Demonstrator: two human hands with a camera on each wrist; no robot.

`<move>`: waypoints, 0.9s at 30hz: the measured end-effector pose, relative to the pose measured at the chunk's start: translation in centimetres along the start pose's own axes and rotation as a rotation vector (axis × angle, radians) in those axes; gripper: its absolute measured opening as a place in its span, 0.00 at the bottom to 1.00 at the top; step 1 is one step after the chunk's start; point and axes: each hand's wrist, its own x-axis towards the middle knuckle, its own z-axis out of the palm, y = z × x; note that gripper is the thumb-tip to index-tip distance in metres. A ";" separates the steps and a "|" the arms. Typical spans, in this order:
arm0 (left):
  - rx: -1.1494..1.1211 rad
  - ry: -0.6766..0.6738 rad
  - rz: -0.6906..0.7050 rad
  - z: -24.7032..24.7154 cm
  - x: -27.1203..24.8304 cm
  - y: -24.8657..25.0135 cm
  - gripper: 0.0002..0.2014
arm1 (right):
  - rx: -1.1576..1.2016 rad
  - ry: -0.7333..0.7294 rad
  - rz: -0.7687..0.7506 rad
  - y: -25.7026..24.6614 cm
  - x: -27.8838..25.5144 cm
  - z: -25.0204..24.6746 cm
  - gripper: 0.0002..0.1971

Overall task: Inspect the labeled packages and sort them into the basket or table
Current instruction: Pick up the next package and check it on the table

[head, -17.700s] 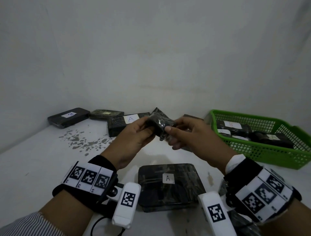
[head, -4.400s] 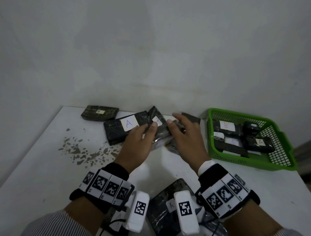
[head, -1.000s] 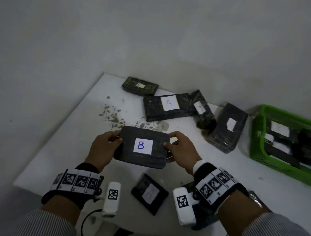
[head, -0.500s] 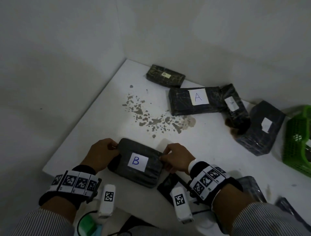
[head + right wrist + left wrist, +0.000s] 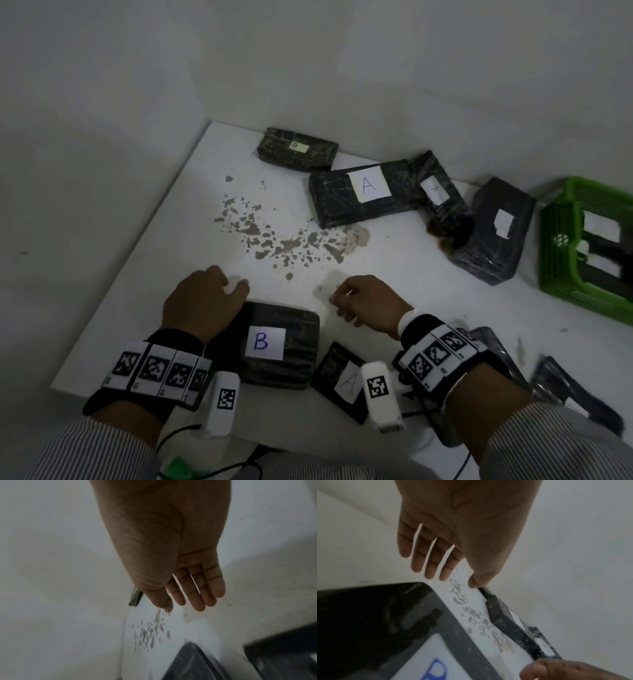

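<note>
The B package lies on the table. Both the left hand and right hand hang loose, holding nothing; reach gently for the next package.

The right hand hangs with fingers straight, empty, above the speckled white table.

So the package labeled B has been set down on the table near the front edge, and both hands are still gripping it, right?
Not quite. The package labeled B does lie on the table near the front edge, but the left hand and right hand are open and off it, as both wrist views show.
</note>
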 end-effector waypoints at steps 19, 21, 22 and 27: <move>-0.368 -0.148 0.006 3.3 13.3 18.0 0.39 | 0.215 0.519 0.060 -0.2 8.2 -13.3 0.31; -0.383 -0.158 -0.019 4.1 14.4 18.4 0.38 | 0.154 0.507 0.095 -0.4 9.7 -14.1 0.29; -0.384 -0.149 -0.020 4.5 14.8 18.5 0.36 | 0.117 0.519 0.104 -0.3 10.4 -14.4 0.29; -0.420 -0.059 -0.010 5.8 15.3 18.5 0.27 | 0.016 0.563 0.165 -0.4 12.6 -14.5 0.36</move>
